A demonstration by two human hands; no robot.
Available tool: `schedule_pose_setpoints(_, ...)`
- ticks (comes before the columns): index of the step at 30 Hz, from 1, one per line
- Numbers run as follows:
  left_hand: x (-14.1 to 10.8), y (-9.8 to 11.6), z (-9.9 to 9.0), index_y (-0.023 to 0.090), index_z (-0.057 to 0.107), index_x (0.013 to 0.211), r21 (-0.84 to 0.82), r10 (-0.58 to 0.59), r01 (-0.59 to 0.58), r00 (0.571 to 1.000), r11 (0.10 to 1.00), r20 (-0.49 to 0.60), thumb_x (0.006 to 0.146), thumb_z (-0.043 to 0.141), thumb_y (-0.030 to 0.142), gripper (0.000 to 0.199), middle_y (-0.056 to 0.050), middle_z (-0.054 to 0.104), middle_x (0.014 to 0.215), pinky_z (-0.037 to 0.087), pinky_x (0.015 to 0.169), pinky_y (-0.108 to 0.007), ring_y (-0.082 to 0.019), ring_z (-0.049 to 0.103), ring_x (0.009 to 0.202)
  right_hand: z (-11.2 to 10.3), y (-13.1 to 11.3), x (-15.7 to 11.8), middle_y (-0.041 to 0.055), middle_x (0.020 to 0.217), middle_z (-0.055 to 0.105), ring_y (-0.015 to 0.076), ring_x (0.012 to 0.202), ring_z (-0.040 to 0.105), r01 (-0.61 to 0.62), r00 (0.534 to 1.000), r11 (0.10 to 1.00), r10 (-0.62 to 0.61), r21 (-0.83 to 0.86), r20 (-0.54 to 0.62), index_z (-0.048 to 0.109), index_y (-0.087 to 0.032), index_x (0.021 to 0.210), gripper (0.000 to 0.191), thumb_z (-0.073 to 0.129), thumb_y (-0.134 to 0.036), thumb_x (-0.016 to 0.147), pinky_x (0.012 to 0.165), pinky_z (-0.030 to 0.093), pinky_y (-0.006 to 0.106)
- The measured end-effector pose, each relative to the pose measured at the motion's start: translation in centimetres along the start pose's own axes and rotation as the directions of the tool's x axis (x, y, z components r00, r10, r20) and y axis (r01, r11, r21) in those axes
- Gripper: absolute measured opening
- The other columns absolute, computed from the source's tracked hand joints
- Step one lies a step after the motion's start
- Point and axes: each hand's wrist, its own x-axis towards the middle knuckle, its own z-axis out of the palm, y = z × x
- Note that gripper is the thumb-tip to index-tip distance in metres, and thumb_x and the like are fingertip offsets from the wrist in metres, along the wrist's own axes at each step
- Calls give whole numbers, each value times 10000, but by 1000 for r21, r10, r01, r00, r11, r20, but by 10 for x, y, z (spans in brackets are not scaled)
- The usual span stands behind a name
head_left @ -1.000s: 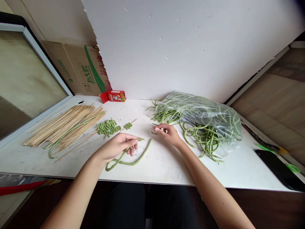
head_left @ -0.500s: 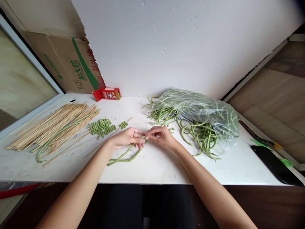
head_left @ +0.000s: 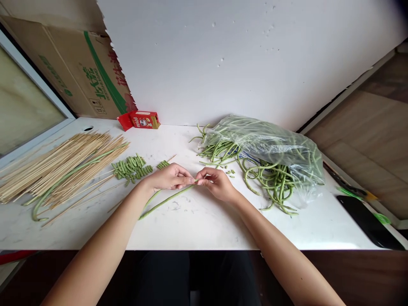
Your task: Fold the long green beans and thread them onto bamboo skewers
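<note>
My left hand and my right hand meet fingertip to fingertip above the middle of the white table. Both are closed on the end of a long green bean, which loops down to the left beneath my left wrist. Left of my hands, short bean pieces lie in rows on skewers, and a smaller row sits just behind my left hand. Many wooden skewers are piled at the left, with another long bean across them. A few cut bits rest behind my right hand.
A clear plastic bag of long beans lies at the back right, with loose beans spilling out. A small red box stands at the back left by a cardboard box. A black phone-like object lies at the right edge.
The view has shifted slightly. My fingertips have come together on the bean's end, and its doubled strands now hang lower and farther apart beneath my left hand.
</note>
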Motion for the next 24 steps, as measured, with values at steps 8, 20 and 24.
schedule_pose_setpoints(8, -6, 1, 6, 107, 817, 909, 51, 113, -115, 993, 992, 37, 861, 811, 529, 425, 32, 498, 580, 275, 462, -203, -65, 352, 504, 4, -6, -2, 67, 868, 749, 197, 797, 681, -9, 1000, 997, 7, 80, 31, 775, -181, 897, 175, 798, -354, 896, 752, 537, 324)
schedule_pose_setpoints(20, -7, -2, 8, 96, 830, 966, 43, 121, -129, 980, 991, 158, 878, 809, 499, 414, 21, 537, 606, 307, 460, -189, -63, 396, 512, -3, -5, -2, 55, 838, 749, 172, 761, 678, -57, 975, 983, 17, 172, 224, 792, -169, 907, 133, 782, -301, 896, 760, 538, 300)
schedule_pose_setpoints(24, -7, -1, 11, 89, 833, 958, 13, 127, -132, 975, 991, 181, 871, 817, 494, 414, 4, 581, 621, 300, 441, -188, -57, 401, 489, -3, -5, -1, 55, 816, 749, 164, 732, 667, -83, 962, 977, 27, 198, 270, 790, -166, 892, 197, 816, -360, 888, 744, 541, 294)
